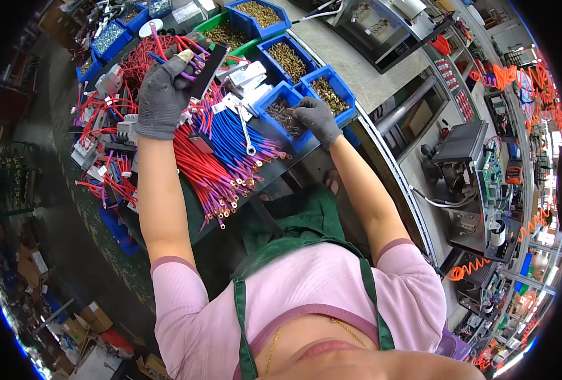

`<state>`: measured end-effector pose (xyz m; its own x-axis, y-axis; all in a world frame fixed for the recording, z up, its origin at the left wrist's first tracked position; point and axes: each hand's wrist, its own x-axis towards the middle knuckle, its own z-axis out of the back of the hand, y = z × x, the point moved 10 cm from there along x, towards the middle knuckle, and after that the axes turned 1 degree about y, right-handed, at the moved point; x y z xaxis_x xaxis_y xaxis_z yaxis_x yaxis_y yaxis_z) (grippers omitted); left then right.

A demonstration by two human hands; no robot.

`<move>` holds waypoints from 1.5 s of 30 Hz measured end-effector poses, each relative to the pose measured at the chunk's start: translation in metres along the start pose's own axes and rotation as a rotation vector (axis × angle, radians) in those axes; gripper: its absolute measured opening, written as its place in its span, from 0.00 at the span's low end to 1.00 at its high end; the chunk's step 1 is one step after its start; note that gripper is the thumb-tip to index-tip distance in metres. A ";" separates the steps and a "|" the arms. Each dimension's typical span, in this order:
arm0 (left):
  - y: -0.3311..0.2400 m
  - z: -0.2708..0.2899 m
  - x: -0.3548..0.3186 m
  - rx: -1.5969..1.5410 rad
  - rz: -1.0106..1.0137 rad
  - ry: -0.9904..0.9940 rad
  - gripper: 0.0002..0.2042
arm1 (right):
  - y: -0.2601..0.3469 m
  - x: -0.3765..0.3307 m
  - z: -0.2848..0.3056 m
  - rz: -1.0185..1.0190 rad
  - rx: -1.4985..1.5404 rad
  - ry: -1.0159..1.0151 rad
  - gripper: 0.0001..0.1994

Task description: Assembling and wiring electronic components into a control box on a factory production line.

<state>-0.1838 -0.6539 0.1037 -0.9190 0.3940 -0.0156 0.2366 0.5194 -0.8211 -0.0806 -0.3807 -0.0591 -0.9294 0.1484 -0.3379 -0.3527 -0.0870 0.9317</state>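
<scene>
At far left we see white connector blocks among loose red wires on the dark bench. Beside them, the left hand, in a grey glove, is closed around a black bar and a few purple-tipped wires, raised above the bench. Below and right of it lies a bundle of red wires with ring terminals, and next to that a bundle of blue wires, a small spanner resting across it. Further right, the right hand, also gloved, reaches into a blue bin of screws, its fingertips pinched among them; we cannot tell whether it grasps one. More blue bins of screws stand just behind, touching one another.
</scene>
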 end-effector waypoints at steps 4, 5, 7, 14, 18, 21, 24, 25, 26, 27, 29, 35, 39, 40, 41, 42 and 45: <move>-0.021 -0.022 -0.009 0.519 -0.326 0.131 0.09 | 0.008 -0.003 0.004 0.042 0.120 0.053 0.04; -0.008 -0.016 -0.009 0.287 -0.106 0.049 0.09 | 0.013 -0.004 0.005 0.048 0.149 0.049 0.04; -0.015 -0.033 -0.015 0.425 -0.210 0.059 0.12 | 0.043 -0.008 0.006 0.135 0.209 0.090 0.05; 0.000 -0.073 -0.030 0.607 -0.227 0.138 0.15 | 0.169 -0.053 0.021 0.413 0.220 0.213 0.08; -0.004 -0.099 -0.043 0.703 -0.346 0.147 0.12 | 0.212 -0.086 0.012 0.415 -0.036 0.231 0.10; 0.004 -0.107 -0.041 0.663 -0.370 0.195 0.15 | 0.257 -0.110 -0.006 0.810 -0.429 0.170 0.09; 0.013 -0.072 -0.019 0.624 -0.108 0.124 0.14 | 0.273 -0.113 -0.022 0.956 -0.776 0.114 0.10; 0.005 -0.073 -0.013 0.530 -0.140 0.164 0.12 | 0.267 -0.103 -0.017 0.905 -0.690 0.085 0.11; -0.004 -0.073 -0.008 0.437 -0.169 0.205 0.11 | 0.276 -0.110 -0.014 1.029 -0.585 0.019 0.08; -0.010 -0.053 0.006 0.436 -0.155 0.193 0.11 | 0.276 -0.112 -0.012 0.981 -0.598 -0.035 0.09; -0.054 -0.051 0.017 0.913 -0.567 0.298 0.10 | 0.275 -0.111 -0.004 0.895 -0.561 -0.084 0.10; -0.129 -0.028 0.028 1.548 -0.933 0.111 0.19 | 0.263 -0.117 0.019 0.772 -0.344 -0.032 0.10; -0.181 -0.027 0.001 1.385 -1.052 0.110 0.18 | 0.281 -0.126 0.029 0.777 -0.402 -0.034 0.11; -0.195 -0.045 -0.011 1.457 -1.171 0.114 0.16 | 0.282 -0.123 0.031 0.786 -0.377 -0.001 0.11; -0.211 -0.042 -0.013 1.405 -1.210 0.113 0.15 | 0.278 -0.120 0.028 0.786 -0.346 0.044 0.12; -0.227 -0.034 -0.011 1.357 -1.248 0.109 0.14 | 0.274 -0.118 0.022 0.787 -0.315 0.092 0.12; -0.219 0.016 0.026 0.324 -0.713 0.162 0.12 | 0.238 -0.105 -0.051 0.695 -0.683 0.369 0.10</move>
<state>-0.2643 -0.7694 0.2739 -0.7512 0.1685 0.6381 -0.5166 0.4517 -0.7274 -0.0724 -0.4669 0.1915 -0.8862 -0.4482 0.1179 0.3937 -0.5939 0.7017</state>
